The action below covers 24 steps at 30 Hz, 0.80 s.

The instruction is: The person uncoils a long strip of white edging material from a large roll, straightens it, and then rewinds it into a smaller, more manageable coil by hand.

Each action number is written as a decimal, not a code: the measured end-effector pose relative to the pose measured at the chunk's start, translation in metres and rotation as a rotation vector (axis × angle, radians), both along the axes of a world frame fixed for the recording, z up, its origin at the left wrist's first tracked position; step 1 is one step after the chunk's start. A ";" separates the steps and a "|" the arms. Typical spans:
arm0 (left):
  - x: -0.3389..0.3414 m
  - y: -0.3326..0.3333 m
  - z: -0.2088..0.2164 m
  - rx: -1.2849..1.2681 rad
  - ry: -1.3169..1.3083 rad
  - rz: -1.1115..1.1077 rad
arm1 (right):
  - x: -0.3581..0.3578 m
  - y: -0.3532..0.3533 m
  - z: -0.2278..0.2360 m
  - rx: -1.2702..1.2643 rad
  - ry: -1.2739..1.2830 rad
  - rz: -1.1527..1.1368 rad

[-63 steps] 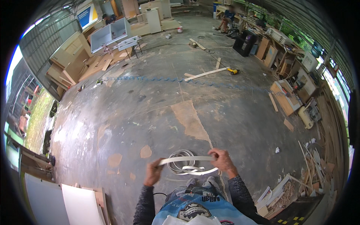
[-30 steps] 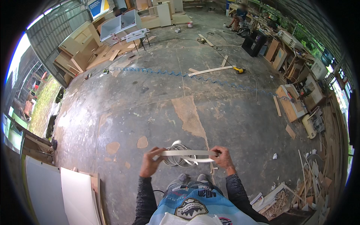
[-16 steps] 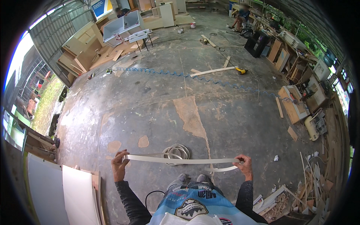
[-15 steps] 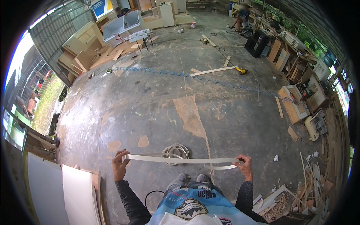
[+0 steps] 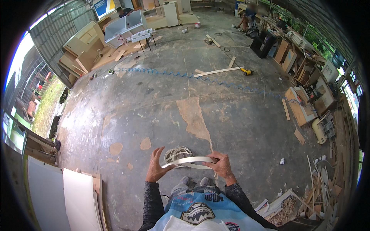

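A thin white edge-banding strip (image 5: 189,159) bows in front of my body. My right hand (image 5: 221,166) is closed on it, fingers and thumb pinching the strip at its right part. At the other side, my left hand (image 5: 155,167) has its fingers spread upward and apart, and the bend of the strip rests by its thumb without a closed grip. Behind the strip, a loose coil of the same white banding (image 5: 175,151) shows on the concrete floor, partly hidden by the strip.
Flat white panels (image 5: 79,196) lean at the lower left. Wood offcuts (image 5: 308,204) are piled at the lower right. A blue coiled air hose (image 5: 162,73) crosses the floor, near a yellow power tool (image 5: 246,71). Two people are at the far end.
Both hands have come closer together. The strip, stretched almost straight before, is now bent into a short arc, and my left fingers have opened.
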<state>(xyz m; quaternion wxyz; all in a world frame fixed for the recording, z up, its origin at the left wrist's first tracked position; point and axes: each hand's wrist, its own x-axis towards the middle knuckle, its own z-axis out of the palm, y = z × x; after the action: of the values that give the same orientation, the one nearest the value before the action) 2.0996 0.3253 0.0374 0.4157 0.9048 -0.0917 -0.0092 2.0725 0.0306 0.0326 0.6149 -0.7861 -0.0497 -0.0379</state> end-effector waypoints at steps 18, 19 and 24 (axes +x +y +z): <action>-0.009 0.009 0.017 -0.391 0.140 -0.036 | 0.022 -0.014 -0.041 -0.115 0.156 0.093; -0.009 0.024 0.018 -0.404 0.085 -0.022 | 0.020 -0.024 -0.046 -0.088 0.136 0.071; -0.015 0.079 0.026 -0.593 0.057 0.267 | 0.002 -0.052 -0.062 0.046 0.120 -0.030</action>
<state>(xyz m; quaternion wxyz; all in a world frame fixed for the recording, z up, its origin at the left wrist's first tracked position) 2.0851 0.4043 0.0634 0.6611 0.7477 0.0407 0.0473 2.0748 -0.0216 -0.0290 0.6341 -0.7733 0.0001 -0.0011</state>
